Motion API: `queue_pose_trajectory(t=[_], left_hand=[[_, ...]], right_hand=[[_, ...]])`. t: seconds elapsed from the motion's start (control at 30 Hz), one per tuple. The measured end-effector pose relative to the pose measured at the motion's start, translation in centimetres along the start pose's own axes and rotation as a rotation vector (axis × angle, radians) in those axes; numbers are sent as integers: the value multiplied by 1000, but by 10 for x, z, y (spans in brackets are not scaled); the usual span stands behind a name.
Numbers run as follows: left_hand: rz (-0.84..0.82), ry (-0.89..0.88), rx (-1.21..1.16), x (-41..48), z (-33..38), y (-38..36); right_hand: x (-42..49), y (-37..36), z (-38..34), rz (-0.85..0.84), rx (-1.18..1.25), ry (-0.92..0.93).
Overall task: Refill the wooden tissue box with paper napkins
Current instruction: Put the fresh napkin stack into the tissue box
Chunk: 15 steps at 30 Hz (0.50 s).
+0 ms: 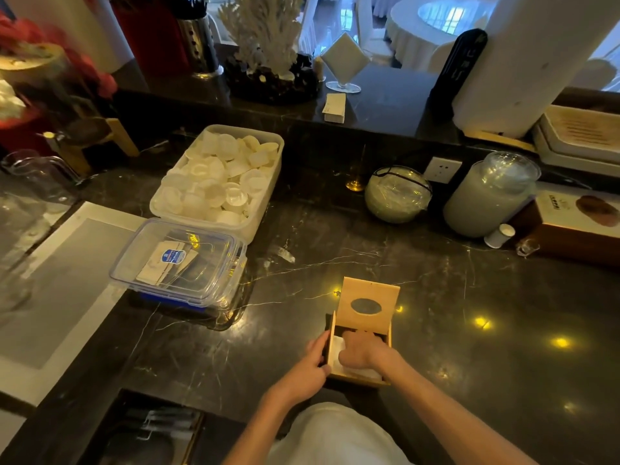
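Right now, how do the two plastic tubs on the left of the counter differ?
The far tub is open and milky white; the near tub is clear and has its lid on. The far tub is heaped with small white cups; the near tub holds only a few flat paper packets. The near tub has a blue base; the far tub shows none. Both are rectangular and stand on the dark marble counter.

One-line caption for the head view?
Right hand presses napkins into the open wooden tissue box; left hand steadies its side.

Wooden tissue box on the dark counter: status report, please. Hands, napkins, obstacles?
Left hand steadying light wooden tissue box by its left wall. Right hand inside, pressing white paper napkins. Hinged lid with oval slot open. Nothing obstructing.
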<state>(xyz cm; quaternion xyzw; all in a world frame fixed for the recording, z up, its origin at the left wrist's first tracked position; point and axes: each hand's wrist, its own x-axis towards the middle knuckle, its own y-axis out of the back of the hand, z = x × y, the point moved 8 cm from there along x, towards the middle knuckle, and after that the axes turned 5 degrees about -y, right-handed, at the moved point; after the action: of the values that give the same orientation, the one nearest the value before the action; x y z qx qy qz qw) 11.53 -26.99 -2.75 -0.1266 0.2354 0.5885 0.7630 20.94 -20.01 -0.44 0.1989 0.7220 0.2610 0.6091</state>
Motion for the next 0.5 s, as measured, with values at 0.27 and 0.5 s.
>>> queue_pose_trajectory(t=[0.27, 0.5], left_hand=[[-11, 15, 3, -2, -5, 1], [2, 28, -41, -3, -7, 1]], right_hand=[[-10, 1, 13, 103, 95, 39], [-11, 7, 13, 106, 127, 39]])
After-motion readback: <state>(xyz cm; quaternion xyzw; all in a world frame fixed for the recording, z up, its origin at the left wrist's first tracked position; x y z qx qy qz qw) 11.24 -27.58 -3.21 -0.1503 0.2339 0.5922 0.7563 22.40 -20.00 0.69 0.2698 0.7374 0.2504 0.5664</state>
